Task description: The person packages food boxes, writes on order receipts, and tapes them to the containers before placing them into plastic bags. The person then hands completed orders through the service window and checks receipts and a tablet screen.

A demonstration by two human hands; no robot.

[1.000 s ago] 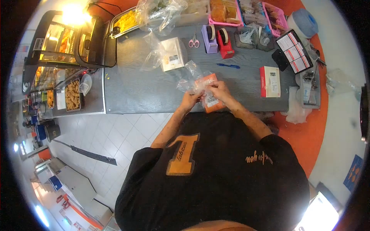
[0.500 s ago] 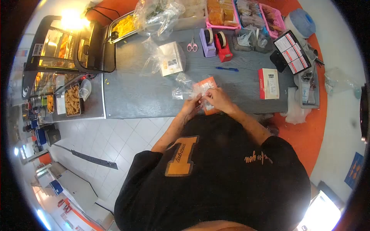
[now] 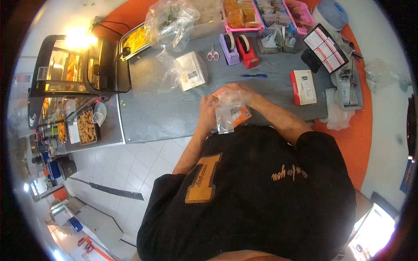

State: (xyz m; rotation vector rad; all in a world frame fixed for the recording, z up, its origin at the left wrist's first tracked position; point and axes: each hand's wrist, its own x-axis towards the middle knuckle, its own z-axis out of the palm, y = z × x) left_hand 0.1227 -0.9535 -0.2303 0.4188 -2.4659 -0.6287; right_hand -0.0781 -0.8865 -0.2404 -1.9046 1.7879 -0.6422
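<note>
Just in front of the black shirt, an orange-and-white box (image 3: 244, 116) lies at the near edge of the grey counter. A crinkled clear plastic bag (image 3: 225, 118) covers much of it, its loose part hanging toward my body. My left hand (image 3: 208, 108) is closed on the bag's left side. At the far right side, my right hand (image 3: 242, 91) grips the bag, its fingers partly hidden by the plastic. Beyond my left hand sits a white box (image 3: 190, 71) in clear plastic, with a printed label.
Pink scissors (image 3: 213, 55), a purple tape dispenser (image 3: 229, 50), a red tape dispenser (image 3: 248, 54) and a blue pen (image 3: 254, 75) lie farther back. At right are a red-and-white box (image 3: 303, 88) and a tablet (image 3: 325, 48). A lit food warmer (image 3: 65, 65) stands left.
The clear bag has swung from the far left of the orange box to over its front, toward my body. My hands have moved apart, the right one farther out.
</note>
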